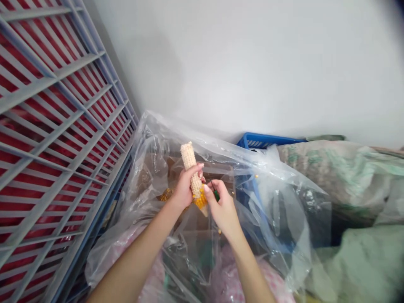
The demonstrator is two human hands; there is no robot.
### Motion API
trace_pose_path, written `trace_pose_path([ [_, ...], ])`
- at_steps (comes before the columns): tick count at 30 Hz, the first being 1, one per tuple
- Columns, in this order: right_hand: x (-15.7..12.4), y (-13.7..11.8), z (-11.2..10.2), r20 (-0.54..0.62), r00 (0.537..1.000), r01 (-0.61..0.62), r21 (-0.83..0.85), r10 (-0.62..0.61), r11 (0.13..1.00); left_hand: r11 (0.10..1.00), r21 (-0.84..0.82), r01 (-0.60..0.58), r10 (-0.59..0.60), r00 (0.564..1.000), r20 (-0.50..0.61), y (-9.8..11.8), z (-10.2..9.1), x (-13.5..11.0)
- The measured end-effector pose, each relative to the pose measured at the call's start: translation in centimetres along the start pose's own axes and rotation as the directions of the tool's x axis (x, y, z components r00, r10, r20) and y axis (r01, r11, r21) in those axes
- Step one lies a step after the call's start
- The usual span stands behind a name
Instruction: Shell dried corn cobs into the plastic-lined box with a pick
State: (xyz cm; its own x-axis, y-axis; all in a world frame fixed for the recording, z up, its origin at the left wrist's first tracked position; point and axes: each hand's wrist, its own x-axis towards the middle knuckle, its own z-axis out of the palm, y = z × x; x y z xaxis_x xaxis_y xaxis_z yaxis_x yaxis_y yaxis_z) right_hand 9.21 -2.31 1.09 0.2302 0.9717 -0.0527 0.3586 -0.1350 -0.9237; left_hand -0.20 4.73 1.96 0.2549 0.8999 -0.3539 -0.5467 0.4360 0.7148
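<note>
My left hand [186,188] grips a corn cob [190,165] around its middle, holding it upright and slightly tilted over an open clear plastic bag [148,168]. Most of the cob is bare, pale and pitted, while yellow kernels [200,201] remain near its lower end. My right hand [222,207] is pinched around a small green-handled tool [216,195] right beside those kernels. The tool's tip is hidden by my fingers. Loose yellow kernels [166,195] lie inside the bag, below and left of my left hand.
A grey slatted rack [53,139] with red behind it fills the left side, and a white wall [246,63] rises ahead. A blue plastic basket [268,141] sits behind the bag. Bulky green-patterned sacks [341,176] are piled on the right, with pink fabric [271,282] below my right forearm.
</note>
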Motion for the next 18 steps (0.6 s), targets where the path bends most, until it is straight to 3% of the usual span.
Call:
trace_pose_path([
  [4,0.2,0.0,0.9,0.005,1.000,-0.024,0.048,0.024,0.999,0.995,-0.058,0.078,-0.078,0.997,-0.011,-0.1,0.2,-0.1],
  [7,0.2,0.1,1.0,0.164,0.983,-0.121,0.261,0.079,0.958,0.974,-0.226,0.030,-0.040,0.998,-0.041,0.1,0.2,0.0],
  [10,0.0,0.1,1.0,0.271,0.960,-0.178,0.406,0.068,0.896,0.974,-0.226,-0.004,-0.022,0.993,-0.114,0.2,0.1,0.1],
  [13,-0.2,-0.2,1.1,0.139,0.988,-0.111,0.385,0.061,0.916,0.999,-0.026,-0.025,0.021,0.990,-0.141,0.1,0.2,-0.2],
  [16,0.0,-0.5,1.0,-0.067,0.996,-0.041,0.283,0.063,0.958,0.964,0.240,-0.113,0.116,0.993,0.003,-0.2,0.5,-0.8],
  [18,0.1,-0.5,0.8,-0.133,0.989,-0.032,0.271,0.070,0.962,0.917,0.372,-0.144,0.111,0.988,0.108,-0.3,0.5,-1.1],
])
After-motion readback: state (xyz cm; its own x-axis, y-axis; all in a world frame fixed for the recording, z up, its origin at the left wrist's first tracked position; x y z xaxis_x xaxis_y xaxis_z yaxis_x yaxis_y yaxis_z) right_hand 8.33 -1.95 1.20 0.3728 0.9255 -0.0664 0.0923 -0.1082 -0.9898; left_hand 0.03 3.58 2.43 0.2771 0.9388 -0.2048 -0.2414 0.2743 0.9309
